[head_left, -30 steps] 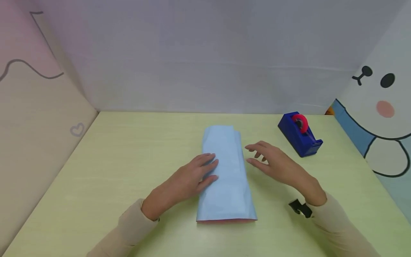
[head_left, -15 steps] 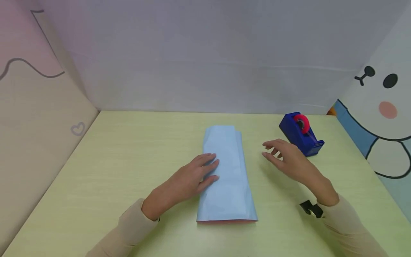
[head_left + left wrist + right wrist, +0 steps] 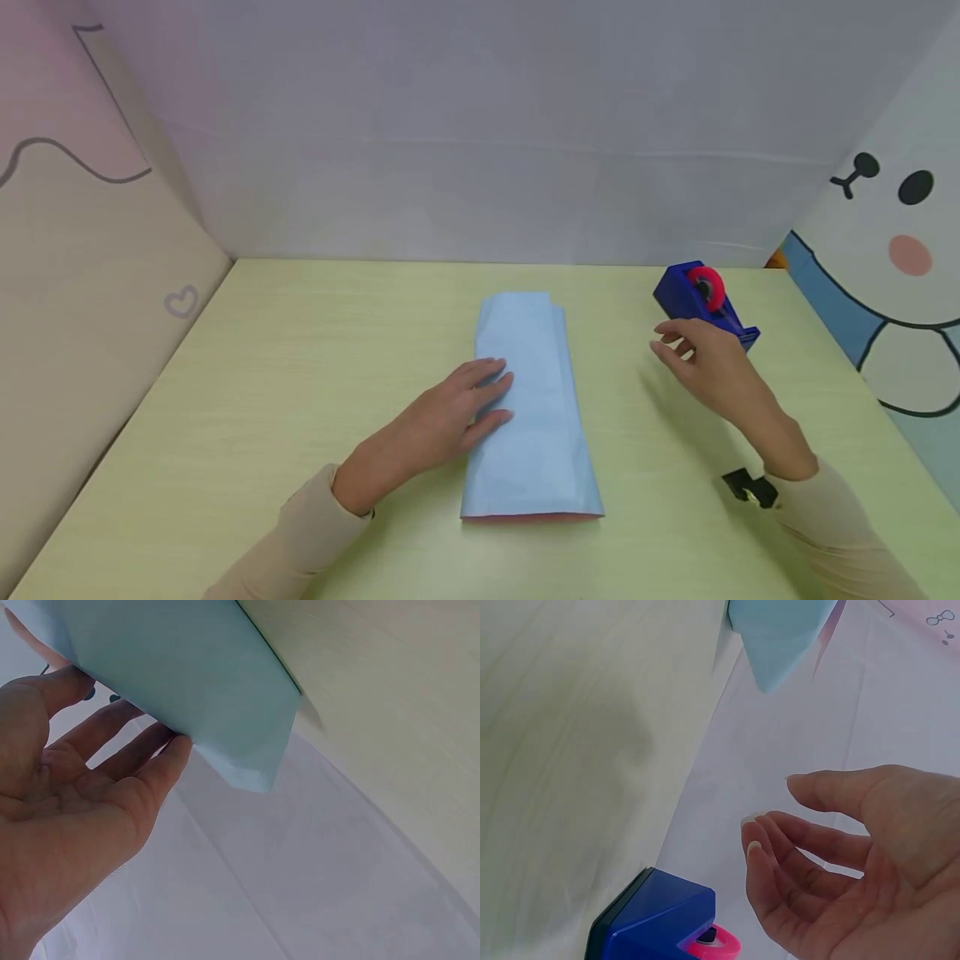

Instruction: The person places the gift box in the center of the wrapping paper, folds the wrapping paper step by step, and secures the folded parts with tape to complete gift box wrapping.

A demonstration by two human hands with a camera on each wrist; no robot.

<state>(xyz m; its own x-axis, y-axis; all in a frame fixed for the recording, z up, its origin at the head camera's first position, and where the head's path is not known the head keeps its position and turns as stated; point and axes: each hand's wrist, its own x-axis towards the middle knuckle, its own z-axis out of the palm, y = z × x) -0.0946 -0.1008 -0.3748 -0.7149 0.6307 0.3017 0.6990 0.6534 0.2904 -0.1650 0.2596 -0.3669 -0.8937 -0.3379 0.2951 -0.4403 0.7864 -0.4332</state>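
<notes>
A folded sheet of light blue paper (image 3: 536, 442) lies lengthwise on the table, with a thin reddish underside showing at its near edge. My left hand (image 3: 442, 417) rests on its left side, fingers spread over the surface. In the left wrist view the fingertips (image 3: 176, 746) touch the edge of the paper (image 3: 187, 675). To the right, my right hand (image 3: 712, 367) hovers over the table with loosely bent fingers, holding nothing. It overlaps the front of a blue tape dispenser (image 3: 686, 292) with a pink tape roll (image 3: 707, 289). The right wrist view shows a gap between thumb and fingers.
The pale yellow table (image 3: 337, 333) meets a plain whitish back wall (image 3: 480, 167). Side panels stand left and right, the right one with a printed cartoon face (image 3: 870, 267). A small black clip-like piece (image 3: 750, 487) is at the right sleeve cuff.
My right hand has moved away from the paper's right edge, rightward to the tape dispenser. The left hand and the paper have stayed in place.
</notes>
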